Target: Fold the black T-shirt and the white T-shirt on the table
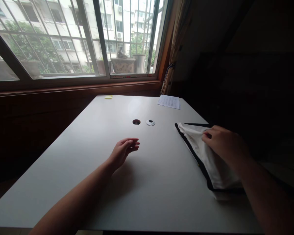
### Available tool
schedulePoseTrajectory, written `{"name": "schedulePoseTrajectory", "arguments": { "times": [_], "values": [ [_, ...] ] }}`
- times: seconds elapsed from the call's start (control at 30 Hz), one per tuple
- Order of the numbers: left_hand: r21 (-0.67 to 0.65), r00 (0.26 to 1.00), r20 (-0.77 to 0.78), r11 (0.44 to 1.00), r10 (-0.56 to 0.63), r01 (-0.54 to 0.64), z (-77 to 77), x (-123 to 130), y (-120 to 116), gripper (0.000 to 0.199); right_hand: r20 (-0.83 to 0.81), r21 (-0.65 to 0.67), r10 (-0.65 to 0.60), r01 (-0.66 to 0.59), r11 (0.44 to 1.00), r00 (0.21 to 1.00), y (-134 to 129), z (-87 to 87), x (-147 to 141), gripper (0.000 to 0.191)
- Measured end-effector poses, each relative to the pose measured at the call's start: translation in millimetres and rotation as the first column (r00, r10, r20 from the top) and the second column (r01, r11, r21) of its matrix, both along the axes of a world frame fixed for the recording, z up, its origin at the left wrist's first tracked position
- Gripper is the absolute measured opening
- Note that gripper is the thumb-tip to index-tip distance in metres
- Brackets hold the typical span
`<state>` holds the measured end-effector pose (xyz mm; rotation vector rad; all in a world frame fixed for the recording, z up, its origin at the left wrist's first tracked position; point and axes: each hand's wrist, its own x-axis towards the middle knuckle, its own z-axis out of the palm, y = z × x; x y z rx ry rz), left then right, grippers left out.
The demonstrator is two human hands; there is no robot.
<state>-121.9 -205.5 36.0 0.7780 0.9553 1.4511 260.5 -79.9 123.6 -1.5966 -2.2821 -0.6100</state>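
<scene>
My right hand (219, 140) is closed in a pinch on a white cloth (214, 166) with a broad black border. The cloth lies on the right side of the white table (71, 163), and part of it is hidden behind my hand and forearm. I cannot tell whether it is a bag or another fabric piece. Over the middle of the table, my left hand (124, 150) holds nothing, its fingers loosely bent and a little apart. Beyond its fingertips are a round hole (136, 122) in the tabletop and a white round cap (150, 122) beside it.
Printed papers (170, 101) lie near the far right corner of the table. A yellow sticky note (108, 97) is at the far left. Behind the table stands a barred window (88, 39) with a patterned curtain (171, 62) at its right. The room's right side is very dark.
</scene>
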Motion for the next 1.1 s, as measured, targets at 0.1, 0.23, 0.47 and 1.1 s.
{"name": "schedulePoseTrajectory", "arguments": {
  "times": [0.1,0.23,0.47,1.1],
  "values": [
    [0.011,1.0,-0.002,1.0,0.007,-0.007,0.5,0.3,0.0,0.03,-0.096,0.085,0.164,-0.156,0.984,0.982,-10.3,21.4,-23.7,0.018],
    [0.044,0.999,-0.025,0.998,0.039,-0.038,1.5,0.4,-1.0,0.029,-0.36,0.113,0.366,-0.35,0.93,0.858,-24.7,50.6,-63.1,0.017],
    [0.09,0.988,-0.111,0.991,0.11,-0.1,-0.5,-3.2,-0.8,0.03,-0.944,0.149,0.286,-0.56,0.815,0.165,-46.0,84.4,-126.7,0.015],
    [0.082,0.96,-0.183,0.969,-0.214,0.232,2.1,2.0,-8.1,0.067,-0.627,-0.551,0.239,-0.639,0.536,0.741,-35.7,-33.8,-121.7,0.038]
  ]
}}
